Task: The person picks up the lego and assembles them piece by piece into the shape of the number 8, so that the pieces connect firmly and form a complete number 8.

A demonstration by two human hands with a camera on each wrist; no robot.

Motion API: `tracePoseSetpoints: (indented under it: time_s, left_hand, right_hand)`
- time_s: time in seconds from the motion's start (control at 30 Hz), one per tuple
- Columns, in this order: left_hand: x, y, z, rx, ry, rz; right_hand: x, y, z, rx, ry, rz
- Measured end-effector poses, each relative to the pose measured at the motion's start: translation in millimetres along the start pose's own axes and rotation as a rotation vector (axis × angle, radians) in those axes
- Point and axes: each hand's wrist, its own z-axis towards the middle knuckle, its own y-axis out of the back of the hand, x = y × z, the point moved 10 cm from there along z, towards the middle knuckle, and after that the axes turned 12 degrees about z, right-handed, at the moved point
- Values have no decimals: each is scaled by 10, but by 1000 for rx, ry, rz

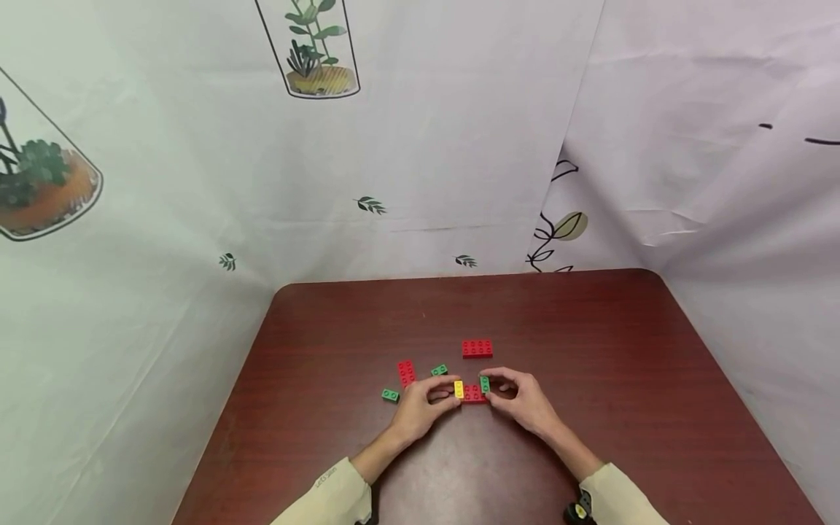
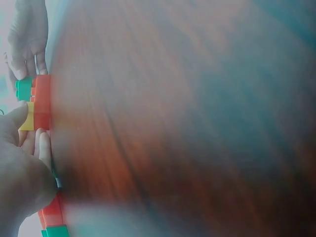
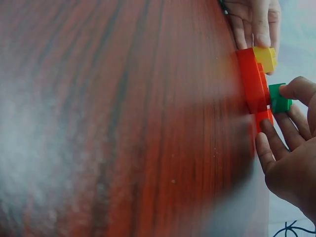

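Observation:
A red building brick [image 1: 472, 394] lies on the table with studs up, between the two hands. On its left end sits a yellow brick [image 1: 459, 389], pinched between the thumb and fingers of my left hand [image 1: 416, 410]. My right hand [image 1: 527, 403] pinches a small green brick [image 1: 485, 384] by its ends, right at the studs on the red brick's right end. From the right wrist, the green brick [image 3: 280, 98] shows close over the red brick's [image 3: 253, 81] studs, under the thumb. The left wrist view has the yellow brick [image 2: 28, 118] partly covered by the left thumb.
Behind the hands lies another red brick [image 1: 477, 349]. Left of them are a further red brick [image 1: 406, 372], partly close to the left hand, and two small green bricks, one nearer the middle [image 1: 439, 370] and one farther left [image 1: 390, 395]. Printed cloth walls [image 1: 420, 146] border the table [image 1: 328, 328].

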Motion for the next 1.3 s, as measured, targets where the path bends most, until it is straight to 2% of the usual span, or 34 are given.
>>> tracePoseSetpoints:
  time_s: [0.43,0.6,0.87,1.3]
  left_hand:
    - [-26,-2,-49,-9,-3,1]
    - [-3,-18,-63,-9,7,7]
    - [6,-11,-41,-19,-13,8]
    - [-56,7,-49,-25,-30,24]
  right_hand:
    - [34,-32,-40,19,42,28]
    - [18,-40,-50,25,27,52]
    - [16,-42,-38,35,25,58]
    - [-12,-19,-56,35,-18,79]
